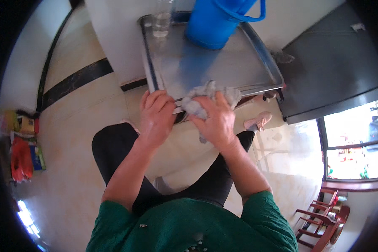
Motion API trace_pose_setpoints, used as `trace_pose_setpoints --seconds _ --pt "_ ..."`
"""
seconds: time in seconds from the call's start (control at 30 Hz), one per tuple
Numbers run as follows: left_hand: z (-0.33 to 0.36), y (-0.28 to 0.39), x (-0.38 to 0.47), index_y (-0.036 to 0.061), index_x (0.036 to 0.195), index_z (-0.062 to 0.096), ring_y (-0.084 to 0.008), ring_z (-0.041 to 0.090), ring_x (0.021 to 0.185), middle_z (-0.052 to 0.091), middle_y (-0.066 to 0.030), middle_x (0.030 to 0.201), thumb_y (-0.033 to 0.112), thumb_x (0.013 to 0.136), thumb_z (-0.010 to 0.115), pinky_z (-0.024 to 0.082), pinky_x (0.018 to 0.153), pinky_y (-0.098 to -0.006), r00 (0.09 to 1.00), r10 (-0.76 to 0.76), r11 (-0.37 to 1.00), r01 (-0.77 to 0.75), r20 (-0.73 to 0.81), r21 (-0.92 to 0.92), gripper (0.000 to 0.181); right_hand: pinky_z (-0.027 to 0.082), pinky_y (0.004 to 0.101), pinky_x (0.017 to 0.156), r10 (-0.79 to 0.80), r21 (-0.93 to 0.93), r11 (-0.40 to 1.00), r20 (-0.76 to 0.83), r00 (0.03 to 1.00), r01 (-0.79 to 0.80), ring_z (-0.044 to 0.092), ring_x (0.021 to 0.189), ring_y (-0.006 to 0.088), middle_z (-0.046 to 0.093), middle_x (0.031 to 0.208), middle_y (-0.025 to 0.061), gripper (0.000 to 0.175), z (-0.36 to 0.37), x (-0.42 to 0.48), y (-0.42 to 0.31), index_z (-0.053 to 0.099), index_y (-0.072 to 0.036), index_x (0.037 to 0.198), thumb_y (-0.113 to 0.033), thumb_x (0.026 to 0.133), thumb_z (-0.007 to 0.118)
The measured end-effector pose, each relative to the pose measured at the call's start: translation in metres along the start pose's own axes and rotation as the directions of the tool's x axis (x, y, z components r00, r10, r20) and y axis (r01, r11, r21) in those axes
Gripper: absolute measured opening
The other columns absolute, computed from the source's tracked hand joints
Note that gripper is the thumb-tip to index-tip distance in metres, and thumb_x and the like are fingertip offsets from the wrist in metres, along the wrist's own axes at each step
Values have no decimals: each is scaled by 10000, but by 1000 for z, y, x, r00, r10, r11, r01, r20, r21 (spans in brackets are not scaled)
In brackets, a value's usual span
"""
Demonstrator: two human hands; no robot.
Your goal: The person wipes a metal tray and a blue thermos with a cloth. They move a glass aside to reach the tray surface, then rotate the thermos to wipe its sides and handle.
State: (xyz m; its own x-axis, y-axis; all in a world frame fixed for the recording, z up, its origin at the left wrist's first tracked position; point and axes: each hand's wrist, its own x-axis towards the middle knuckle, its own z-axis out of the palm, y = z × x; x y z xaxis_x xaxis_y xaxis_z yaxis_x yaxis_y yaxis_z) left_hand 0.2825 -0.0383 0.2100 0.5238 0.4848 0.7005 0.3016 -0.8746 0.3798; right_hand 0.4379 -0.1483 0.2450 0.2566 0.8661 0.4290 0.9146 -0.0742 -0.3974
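Note:
A metal tray-like tabletop point(239, 66) with a raised rim stands before me. My right hand point(215, 118) grips a crumpled, pale patterned cloth point(204, 89) against the table's near edge. Part of the cloth hangs below that hand, and some of it is bunched under the fingers. At the near left corner, my left hand point(159, 110) has its fingers curled over the rim. Toward the back of the tabletop stands a blue plastic jug point(211, 28) with a looped handle. To its left is a clear container point(161, 23), seemingly holding some liquid.
A dark grey cabinet or appliance point(330, 66) stands to the right, beside a bright window point(354, 141). Wooden chairs point(321, 217) are at lower right. A red plastic bag point(21, 159) and boxes lie at far left. My knees straddle the space below the table.

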Motion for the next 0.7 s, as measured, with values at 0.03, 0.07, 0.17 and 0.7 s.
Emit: trace_pose_setpoints --seconds 0.03,0.07,0.17,0.7 --pt "0 0 0 37 806 617 -292 542 1065 603 -61 960 1 578 703 401 926 -486 1000 11 1000 -11 24 -3 246 501 449 786 158 -105 982 -14 987 -159 600 977 368 574 1112 173 477 -8 0 22 659 -182 1103 -299 659 786" --pt "1 1 1 37 805 616 -293 544 1061 603 -62 956 3 578 708 405 921 -478 1000 10 1000 -10 24 -17 246 501 444 822 182 -175 965 -85 980 -194 598 1024 373 574 1174 192 488 -17 2 48 654 -177 1133 -331 687 776" --pt "4 4 4 34 800 615 -301 549 1043 603 -67 943 6 578 724 421 898 -450 1000 -12 999 12 8 -53 248 482 482 894 533 -247 777 -232 814 -579 523 1168 397 479 1333 241 587 -59 16 142 584 -106 1248 -452 783 678" --pt "3 8 4 4 865 601 -360 544 1021 593 -124 938 11 704 680 429 901 -451 999 24 1000 -24 43 6 180 488 431 907 293 -230 941 198 935 -247 614 1073 330 624 1178 175 589 -68 40 104 614 -108 1209 -511 781 644"
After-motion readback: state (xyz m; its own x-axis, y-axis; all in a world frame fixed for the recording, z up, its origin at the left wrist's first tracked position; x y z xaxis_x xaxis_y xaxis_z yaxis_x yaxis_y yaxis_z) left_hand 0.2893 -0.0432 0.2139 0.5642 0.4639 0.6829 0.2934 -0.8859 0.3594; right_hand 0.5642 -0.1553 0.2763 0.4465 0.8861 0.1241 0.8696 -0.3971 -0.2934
